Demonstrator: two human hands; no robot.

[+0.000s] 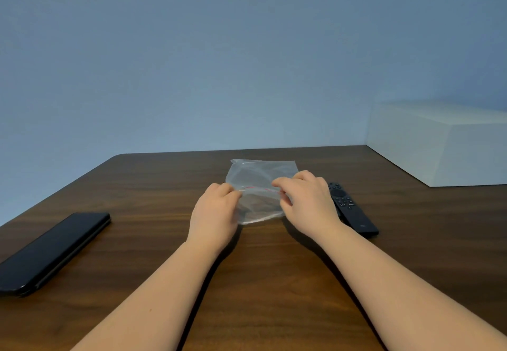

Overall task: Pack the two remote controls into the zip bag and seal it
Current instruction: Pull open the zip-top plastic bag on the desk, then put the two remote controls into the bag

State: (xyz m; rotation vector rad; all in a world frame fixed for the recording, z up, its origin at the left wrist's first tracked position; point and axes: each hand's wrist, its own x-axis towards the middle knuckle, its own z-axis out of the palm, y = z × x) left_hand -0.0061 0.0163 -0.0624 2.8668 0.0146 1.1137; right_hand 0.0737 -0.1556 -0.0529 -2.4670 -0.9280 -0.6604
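The two bare forearms come in from the bottom edge and reach forward over the dark wooden desk [274, 282]. At the far left of the desk lies a long black remote control [52, 251], flat, with its smooth dark face up and one end pointing away toward the wall; it is well apart from the hands and nothing touches it. Toward the middle, the left hand [215, 210] is closed in a pinch on the left side of the clear zip bag [260, 186], at the level of the thin red zip line that runs across the bag. The bag rests on the desk, looks empty, and is slightly wrinkled; its far edge points to the wall. Whether the zip is open or pressed together I cannot tell. The right hand [306, 202] is also closed in a pinch on the bag, at the right end of the same red line, with the fingers curled downward. Just beside the right hand, partly hidden under it, lies a second black remote control [354, 213] with its buttons facing up, outside the bag. At the far right a white box [444, 144] stands at the corner of the desk against the blue-grey wall [192, 62].
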